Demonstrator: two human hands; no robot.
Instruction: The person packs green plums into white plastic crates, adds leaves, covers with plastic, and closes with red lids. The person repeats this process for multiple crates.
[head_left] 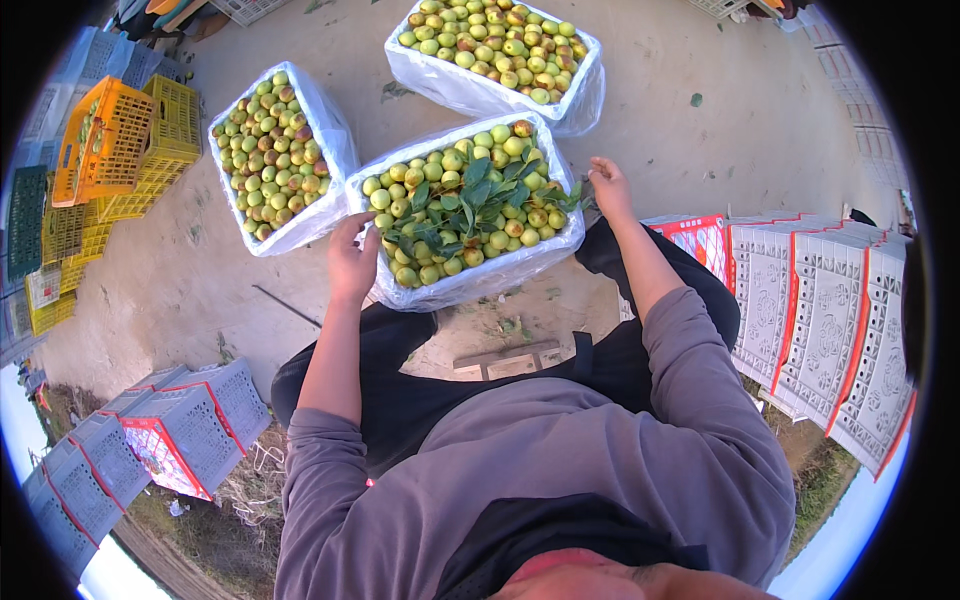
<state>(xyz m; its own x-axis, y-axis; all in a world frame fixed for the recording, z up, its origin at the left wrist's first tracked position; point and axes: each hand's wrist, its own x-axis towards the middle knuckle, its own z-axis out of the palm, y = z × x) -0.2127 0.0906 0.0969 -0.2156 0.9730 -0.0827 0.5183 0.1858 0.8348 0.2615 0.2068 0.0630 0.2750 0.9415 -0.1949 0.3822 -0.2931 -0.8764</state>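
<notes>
In front of me a crate (470,293) lined with clear plastic film is heaped with green and brownish jujube-like fruit (510,228). A leafy green sprig (475,195) lies across the heap. My left hand (353,262) is at the crate's left end, its bent fingers over the film-covered rim, thumb and forefinger apart. Just beyond the right end of the crate, my right hand (611,190) hovers with fingers loosely bent and parted, nothing visible in it. Both forearms reach in from below, between my spread knees.
Two more lined crates of the same fruit stand close by, one on the left (335,150) and one behind (592,95). Yellow crates (175,115) and an orange crate (125,135) are stacked far left. White crates with red edges (800,300) line the right; others (190,420) stand lower left.
</notes>
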